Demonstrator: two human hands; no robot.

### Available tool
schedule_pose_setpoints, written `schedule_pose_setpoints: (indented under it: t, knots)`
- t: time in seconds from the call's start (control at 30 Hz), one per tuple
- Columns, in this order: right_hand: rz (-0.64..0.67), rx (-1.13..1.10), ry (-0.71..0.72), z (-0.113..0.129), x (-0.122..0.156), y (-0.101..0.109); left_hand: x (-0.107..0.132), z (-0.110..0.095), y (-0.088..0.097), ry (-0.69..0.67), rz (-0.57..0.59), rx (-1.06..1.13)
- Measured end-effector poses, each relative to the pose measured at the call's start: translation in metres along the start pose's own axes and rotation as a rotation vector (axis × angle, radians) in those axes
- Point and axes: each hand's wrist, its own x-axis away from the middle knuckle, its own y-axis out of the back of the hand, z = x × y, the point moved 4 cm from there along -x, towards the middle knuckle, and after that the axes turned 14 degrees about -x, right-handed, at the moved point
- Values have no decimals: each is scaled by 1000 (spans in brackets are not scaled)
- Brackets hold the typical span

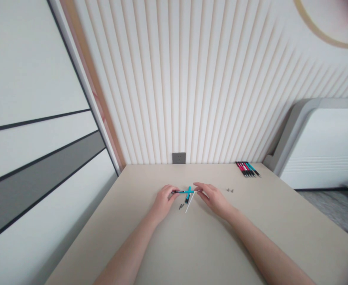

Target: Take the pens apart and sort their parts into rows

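Left hand low over the table, near centre of the far half. Grip nearly closed: thumb and fingertips pinched on the black-tipped left end of a teal pen barrel, barrel lying roughly level, raised or resting not determinable. Right hand opposite, fingers curled toward the barrel's right end. Grip drawn close, but hold on barrel or on the thin metal tip beside it not resolvable at this size.

Directly below the barrel's middle, a short teal-and-black pen section, upright-tilted, touching or crossing behind the barrel. Thin white rod slanting down-left from near the right fingertips; lower end free of both hands. Small dark metal parts on the table just beside the left hand. Two small metal parts further right, well apart from the right hand.

At the far table edge, a tight row of pens in red, pink, teal and black, lying side by side. Grey wall socket plate above the edge, on a slatted cream wall panel.
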Motion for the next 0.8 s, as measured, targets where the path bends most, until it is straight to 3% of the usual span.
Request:
schedule_pose_setpoints:
  t: [0.17, 0.33, 0.53, 0.8]
  knots:
    - [18, 31, 3, 1, 1, -1, 0, -4, -1, -30, 39, 9]
    - [-48, 90, 16, 7, -1, 8, 0, 2, 3, 53, -23, 17]
    - [-134, 130, -108, -8, -2, 16, 0, 10, 5, 145, -82, 12]
    - [-94, 42, -95, -18, -1, 6, 0, 5, 5, 65, -70, -4]
